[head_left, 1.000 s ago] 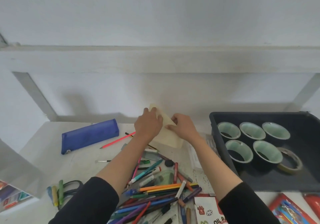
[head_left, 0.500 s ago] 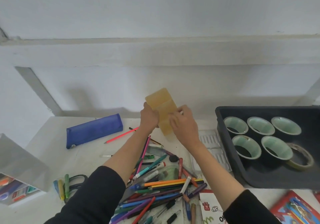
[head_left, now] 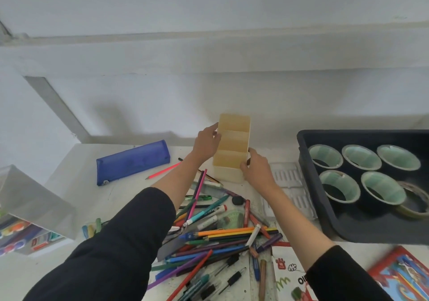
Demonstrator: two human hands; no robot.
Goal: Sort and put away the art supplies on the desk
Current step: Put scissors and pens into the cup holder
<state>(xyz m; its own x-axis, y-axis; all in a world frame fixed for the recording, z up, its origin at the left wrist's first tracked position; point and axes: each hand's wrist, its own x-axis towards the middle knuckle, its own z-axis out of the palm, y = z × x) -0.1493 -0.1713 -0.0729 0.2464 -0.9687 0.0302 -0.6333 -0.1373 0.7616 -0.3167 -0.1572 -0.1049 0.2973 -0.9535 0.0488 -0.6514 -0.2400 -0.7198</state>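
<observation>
A pale wooden organiser box point(head_left: 233, 146) with three open compartments stands upright at the back of the white desk point(head_left: 76, 184). My left hand point(head_left: 206, 142) grips its left wall and my right hand point(head_left: 255, 168) holds its right front corner. Just in front lies a heap of coloured pencils, pens and markers point(head_left: 216, 233). A single pink pencil point(head_left: 163, 170) lies apart, to the left of the box.
A blue pencil case point(head_left: 133, 161) lies at the back left. A dark tray point(head_left: 308, 152) on the right holds several tape rolls point(head_left: 341, 184). A clear plastic insert point(head_left: 290, 187) lies beside it. A translucent bin point(head_left: 30, 198) stands at left; oil pastel boxes point(head_left: 404, 275) lie front right.
The box was lying tilted in both hands, then lifted and turned; now it stands upright on the desk with its compartments facing up. Both hands stay on its sides.
</observation>
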